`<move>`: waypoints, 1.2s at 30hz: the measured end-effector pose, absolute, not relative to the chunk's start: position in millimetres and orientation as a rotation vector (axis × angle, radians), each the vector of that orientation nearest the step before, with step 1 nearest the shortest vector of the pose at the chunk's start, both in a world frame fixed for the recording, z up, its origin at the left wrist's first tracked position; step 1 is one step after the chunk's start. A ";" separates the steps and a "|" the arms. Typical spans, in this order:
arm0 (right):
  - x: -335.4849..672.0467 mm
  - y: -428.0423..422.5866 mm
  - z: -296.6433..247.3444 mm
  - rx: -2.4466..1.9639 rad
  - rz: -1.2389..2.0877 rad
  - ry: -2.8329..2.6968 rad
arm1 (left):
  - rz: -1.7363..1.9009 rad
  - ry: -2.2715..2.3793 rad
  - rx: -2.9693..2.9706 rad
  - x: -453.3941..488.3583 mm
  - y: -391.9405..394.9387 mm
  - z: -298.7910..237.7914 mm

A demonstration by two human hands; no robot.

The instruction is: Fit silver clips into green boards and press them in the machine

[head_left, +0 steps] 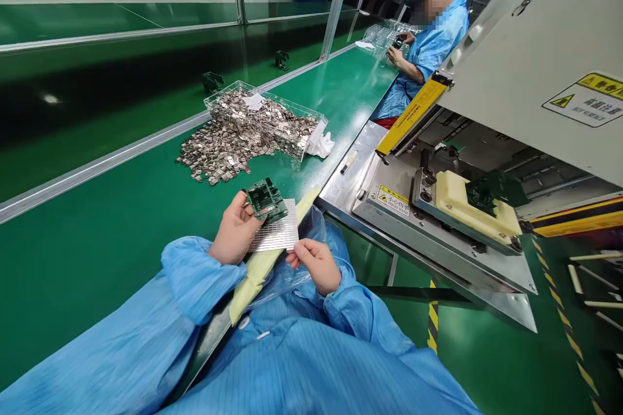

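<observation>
In the head view, my left hand [233, 233] is closed around the edge of a dark green plastic housing [267, 200] with an open, frame-like shape. Just under it lies a white sheet with rows of small silver rectangular stickers [280, 230]. I cannot tell whether the left fingers also grip this sheet. My right hand [315, 262] is closed, thumb and forefinger at the sheet's lower right corner; what is between the fingertips is too small to make out. A yellow strip [253, 279] covers the table edge beneath both hands.
A clear tray [314, 136] overflows with small metal pieces [221, 149] on the green table [121, 240]. Two dark housings stand farther back. At right is a press machine [549, 32] with a cream fixture [450, 198]. A co-worker [445, 32] in blue handles a dark part.
</observation>
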State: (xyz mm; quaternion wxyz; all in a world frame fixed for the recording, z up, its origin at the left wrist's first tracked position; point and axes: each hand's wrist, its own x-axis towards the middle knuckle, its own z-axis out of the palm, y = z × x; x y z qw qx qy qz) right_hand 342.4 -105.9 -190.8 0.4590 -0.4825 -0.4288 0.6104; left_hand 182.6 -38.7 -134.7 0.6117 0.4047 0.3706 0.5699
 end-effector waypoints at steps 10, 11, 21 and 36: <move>344.8 -98.8 -205.9 -1.185 1.396 -1.133 | 1.275 0.903 0.984 182.7 -33.3 -140.4; 344.2 -99.0 -205.2 -1.201 1.367 -1.150 | 1.273 0.898 0.988 182.2 -33.1 -141.2; 334.0 -107.5 -201.6 -1.286 1.185 -1.147 | 1.271 0.895 1.000 182.4 -33.0 -143.3; 360.7 -100.8 -218.2 -1.428 1.314 -1.110 | 1.269 0.937 1.043 180.5 -32.6 -146.7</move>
